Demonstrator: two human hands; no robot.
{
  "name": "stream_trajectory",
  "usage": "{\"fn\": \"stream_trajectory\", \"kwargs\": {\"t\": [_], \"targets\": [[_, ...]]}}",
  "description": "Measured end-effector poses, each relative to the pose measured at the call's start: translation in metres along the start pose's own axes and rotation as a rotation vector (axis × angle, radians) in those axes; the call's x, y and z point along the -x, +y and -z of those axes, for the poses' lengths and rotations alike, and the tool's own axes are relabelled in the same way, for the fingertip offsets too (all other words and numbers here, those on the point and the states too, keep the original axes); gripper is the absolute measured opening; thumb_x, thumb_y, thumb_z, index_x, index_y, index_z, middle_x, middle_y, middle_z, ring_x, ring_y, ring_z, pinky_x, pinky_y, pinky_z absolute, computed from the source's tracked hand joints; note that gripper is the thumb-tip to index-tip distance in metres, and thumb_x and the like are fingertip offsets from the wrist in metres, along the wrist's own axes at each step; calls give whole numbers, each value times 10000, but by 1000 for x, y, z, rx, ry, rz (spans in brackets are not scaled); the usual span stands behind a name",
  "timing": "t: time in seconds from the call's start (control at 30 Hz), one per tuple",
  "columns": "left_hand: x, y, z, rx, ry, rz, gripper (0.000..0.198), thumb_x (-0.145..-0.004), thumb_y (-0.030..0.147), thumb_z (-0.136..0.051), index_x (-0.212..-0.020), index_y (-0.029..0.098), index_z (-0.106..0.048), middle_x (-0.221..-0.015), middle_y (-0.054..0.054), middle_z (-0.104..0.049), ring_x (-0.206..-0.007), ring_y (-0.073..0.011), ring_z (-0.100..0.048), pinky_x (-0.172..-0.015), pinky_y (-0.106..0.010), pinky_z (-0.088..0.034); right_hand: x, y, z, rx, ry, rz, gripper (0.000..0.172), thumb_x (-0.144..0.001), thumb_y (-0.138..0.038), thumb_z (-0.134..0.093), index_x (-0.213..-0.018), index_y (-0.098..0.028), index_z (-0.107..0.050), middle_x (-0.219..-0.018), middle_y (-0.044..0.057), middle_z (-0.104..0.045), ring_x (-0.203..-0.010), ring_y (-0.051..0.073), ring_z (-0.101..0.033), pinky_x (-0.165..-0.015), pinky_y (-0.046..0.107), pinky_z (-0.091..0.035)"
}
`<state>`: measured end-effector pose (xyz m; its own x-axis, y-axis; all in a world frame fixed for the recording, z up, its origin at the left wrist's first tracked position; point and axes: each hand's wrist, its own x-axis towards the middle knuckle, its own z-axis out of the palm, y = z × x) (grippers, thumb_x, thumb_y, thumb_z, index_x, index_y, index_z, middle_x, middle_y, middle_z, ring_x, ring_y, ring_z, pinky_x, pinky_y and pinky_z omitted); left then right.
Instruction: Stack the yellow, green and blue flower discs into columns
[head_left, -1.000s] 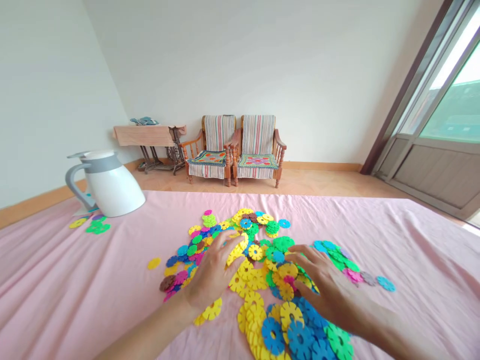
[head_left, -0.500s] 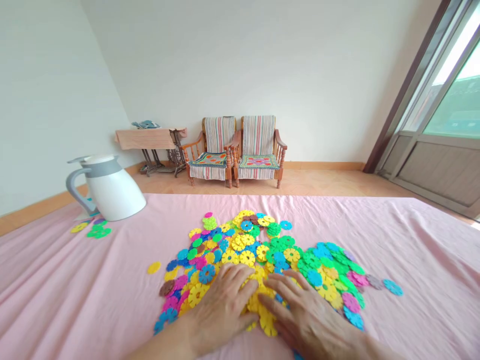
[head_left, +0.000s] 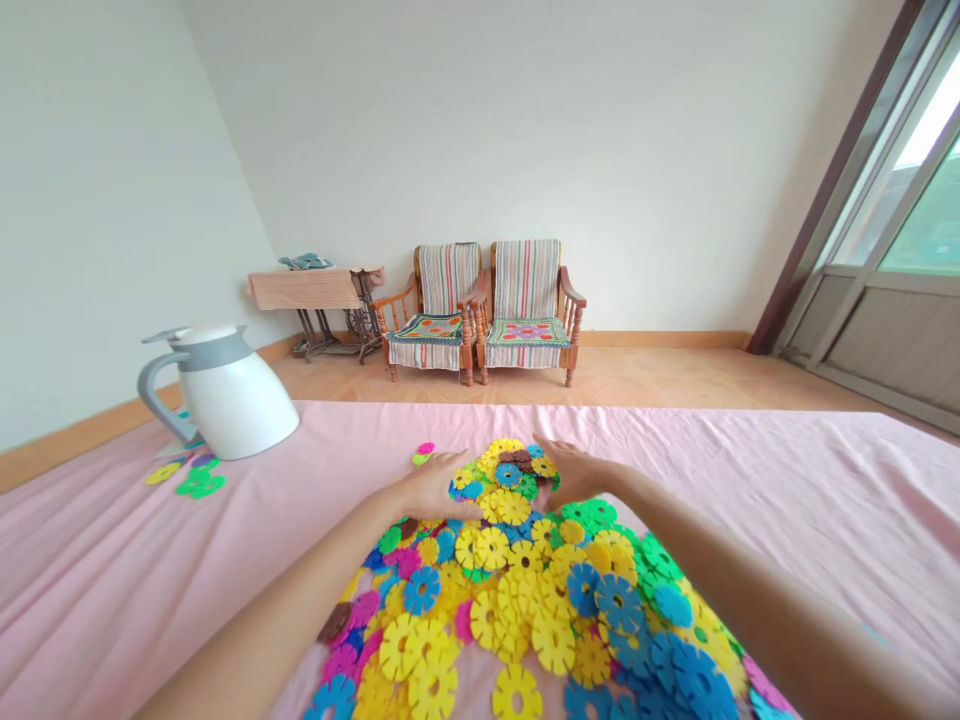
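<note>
Many flower-shaped plastic discs in yellow, blue, green, pink and brown, such as this yellow disc (head_left: pixel 516 692), lie heaped on the pink cloth (head_left: pixel 187 590). At the far left part of the heap is my left hand (head_left: pixel 439 487), fingers spread, resting against the discs. My right hand (head_left: pixel 574 472) touches the far right part, with its fingers apart beside brown and yellow discs. Between the hands lie yellow discs and a blue disc (head_left: pixel 508 475). Neither hand has closed on a disc. Both forearms reach forward along the sides of the heap.
A white jug (head_left: pixel 236 395) with a grey handle stands at the left of the table, with green discs (head_left: pixel 201 479) and a yellow disc (head_left: pixel 163 473) beside it. Beyond are two wooden chairs (head_left: pixel 525 300), a cloth-covered sewing table (head_left: pixel 307 290) and a door at the right.
Both hands have moved forward from the near middle of the heap to its far end, and further apart. More yellow and blue discs show near the front.
</note>
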<state>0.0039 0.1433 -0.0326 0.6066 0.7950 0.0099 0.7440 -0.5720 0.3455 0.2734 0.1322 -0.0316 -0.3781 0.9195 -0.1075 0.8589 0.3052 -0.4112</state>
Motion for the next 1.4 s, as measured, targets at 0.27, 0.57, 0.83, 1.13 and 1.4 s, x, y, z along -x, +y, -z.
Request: {"fn": "stream_trajectory", "kwargs": {"t": [0.27,0.57,0.83,1.13,1.4], "targets": [[-29,17,-18,119,32,-93,631,-555,305,-741,-1162,201,-602,-1084,-79,-603,-1031,-300,-553,-901,-360,-436,-11,-15,-23,-56,91,122,751,-518,-169,-682,-1248,-194,-508,-1184,128,-569,-1093,319,-500,-919,451,-390],[-16,40,-21,394,100,-132,541,-700,224,-650,-1228,158,-553,-1112,-61,-659,-968,-240,-624,-824,-287,-487,13,-38,-23,-284,243,157,529,-615,-110,-578,-1141,-157,-543,-1071,74,-655,-947,205,-610,-836,315,-477],[47,59,9,530,-77,-169,690,-701,186,-662,-1354,220,-440,-1375,-53,-487,-1242,-247,-459,-1049,-358,-346,77,-48,-6,-598,49,407,648,-675,-71,-590,-1286,-250,-470,-1132,32,-648,-1048,184,-598,-928,360,-484],[124,24,27,314,-73,54,632,-802,335,-606,-1389,341,-370,-1442,-1,-399,-1299,-248,-390,-1077,-394,-312,182,38,10,-259,180,-3,693,-765,-345,-620,-1405,-323,-356,-1397,67,-473,-1241,299,-475,-1013,482,-428],[166,-34,11,-2,-19,147,900,-602,298,-735,-1411,297,-341,-1400,-52,-434,-1280,-321,-364,-1075,-422,-291,253,119,7,14,71,-293,978,-628,-356,-667,-1477,-246,-194,-1484,84,-310,-1370,350,-225,-1115,550,-184]]}}
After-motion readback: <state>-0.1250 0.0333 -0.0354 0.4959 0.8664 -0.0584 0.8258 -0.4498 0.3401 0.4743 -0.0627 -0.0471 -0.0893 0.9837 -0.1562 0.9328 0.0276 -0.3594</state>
